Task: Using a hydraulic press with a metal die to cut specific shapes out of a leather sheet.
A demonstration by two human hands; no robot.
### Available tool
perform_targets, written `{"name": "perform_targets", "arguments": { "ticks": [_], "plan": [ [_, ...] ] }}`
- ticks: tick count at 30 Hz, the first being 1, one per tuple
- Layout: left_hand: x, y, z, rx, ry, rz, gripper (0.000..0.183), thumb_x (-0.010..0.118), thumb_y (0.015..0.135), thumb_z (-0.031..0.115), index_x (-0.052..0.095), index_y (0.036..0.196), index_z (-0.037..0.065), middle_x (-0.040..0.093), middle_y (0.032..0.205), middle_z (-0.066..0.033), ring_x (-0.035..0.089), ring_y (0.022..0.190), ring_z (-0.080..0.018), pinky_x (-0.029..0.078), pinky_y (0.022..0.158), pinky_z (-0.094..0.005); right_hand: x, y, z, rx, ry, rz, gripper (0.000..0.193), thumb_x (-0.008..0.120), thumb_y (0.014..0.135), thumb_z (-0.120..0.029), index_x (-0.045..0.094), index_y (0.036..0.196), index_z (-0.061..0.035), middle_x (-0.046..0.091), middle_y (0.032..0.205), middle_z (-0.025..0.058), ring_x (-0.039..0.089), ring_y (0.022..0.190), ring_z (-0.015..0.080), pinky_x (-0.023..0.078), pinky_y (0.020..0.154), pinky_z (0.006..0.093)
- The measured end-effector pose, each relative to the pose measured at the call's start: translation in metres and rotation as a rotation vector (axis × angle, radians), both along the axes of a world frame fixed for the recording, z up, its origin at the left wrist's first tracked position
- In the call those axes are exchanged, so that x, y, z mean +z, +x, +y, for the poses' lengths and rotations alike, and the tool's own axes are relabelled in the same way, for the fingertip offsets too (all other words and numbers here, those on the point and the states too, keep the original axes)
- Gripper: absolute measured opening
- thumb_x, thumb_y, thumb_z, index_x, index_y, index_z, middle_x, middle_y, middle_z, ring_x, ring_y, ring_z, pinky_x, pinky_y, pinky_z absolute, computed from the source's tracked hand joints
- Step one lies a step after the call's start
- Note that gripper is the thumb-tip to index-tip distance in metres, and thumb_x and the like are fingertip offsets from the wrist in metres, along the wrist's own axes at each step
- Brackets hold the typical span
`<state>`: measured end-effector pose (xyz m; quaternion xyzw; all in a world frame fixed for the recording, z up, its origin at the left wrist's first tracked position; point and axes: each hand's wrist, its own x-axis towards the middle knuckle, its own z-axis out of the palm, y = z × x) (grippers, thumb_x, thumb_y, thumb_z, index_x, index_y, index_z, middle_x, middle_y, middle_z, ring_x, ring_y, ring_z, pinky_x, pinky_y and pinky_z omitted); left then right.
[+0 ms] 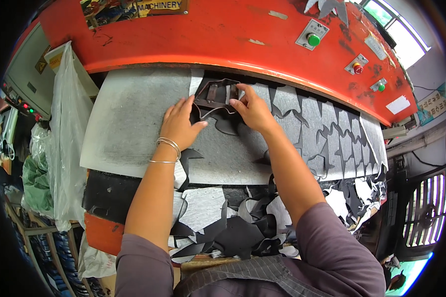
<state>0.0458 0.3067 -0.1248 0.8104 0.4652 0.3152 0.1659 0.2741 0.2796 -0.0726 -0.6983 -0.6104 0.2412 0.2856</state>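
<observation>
A dark metal cutting die [212, 104], a bent blade outline with crossbars, lies at the far edge of a grey-white sheet [134, 109]. My right hand [253, 106] pinches its right end between thumb and fingers. Along the die's left side rest the fingertips of my left hand [181, 123], stretched out with the thumb apart. Just below the die, a dark curved cut-out gap [226, 125] shows in the sheet. To the right, the sheet is cut into rows of interlocking shapes [309, 131].
Beyond the sheet spans the red beam [223, 42] of a press, with a green button [313, 39] and a red one [358, 68]. Black and white cut pieces [238, 235] pile up at the near edge. Clear plastic [69, 143] hangs at left.
</observation>
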Motion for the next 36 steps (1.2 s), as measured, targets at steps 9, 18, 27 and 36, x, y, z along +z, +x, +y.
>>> {"name": "perform_targets", "arguments": {
  "ticks": [9,18,27,36],
  "plan": [
    [-0.004,0.008,0.008,-0.003,-0.085,-0.1,0.067,0.073,0.076,0.017,0.044,0.134,-0.001,0.053,0.126,-0.0235,0.053,0.117,-0.0353,0.04,0.1,-0.0401,-0.022,0.045,0.015,0.184,0.03,-0.26,0.123,0.084,0.059,-0.05,0.014,0.148,0.0004,0.044,0.141,0.0191,0.034,0.136,0.0325,0.013,0.112,0.0459],
    [0.001,0.009,0.015,-0.054,-0.176,-0.132,0.066,0.072,0.077,0.012,0.043,0.134,-0.003,0.051,0.127,-0.0249,0.051,0.123,-0.034,0.041,0.102,-0.0377,-0.023,0.047,0.018,0.166,0.042,-0.255,0.119,0.086,0.053,-0.047,0.026,0.145,-0.0003,0.049,0.137,0.0201,0.04,0.133,0.0314,0.013,0.113,0.0456],
    [0.006,0.006,0.01,-0.053,-0.23,-0.226,0.066,0.074,0.074,0.016,0.047,0.13,-0.003,0.053,0.128,-0.0254,0.053,0.12,-0.034,0.038,0.103,-0.0388,-0.023,0.049,0.011,0.188,0.151,-0.286,0.113,0.084,0.054,-0.051,0.034,0.141,0.0012,0.05,0.135,0.0193,0.039,0.132,0.0317,0.016,0.113,0.047],
    [0.03,0.018,-0.013,-0.003,-0.204,-0.185,0.066,0.073,0.077,0.012,0.044,0.133,-0.003,0.057,0.124,-0.0199,0.052,0.122,-0.031,0.04,0.101,-0.0351,0.026,0.067,-0.039,0.191,-0.073,-0.284,0.108,0.074,0.066,-0.06,0.03,0.141,0.0063,0.035,0.144,0.0255,0.028,0.138,0.0365,0.015,0.114,0.0475]
  ]
}}
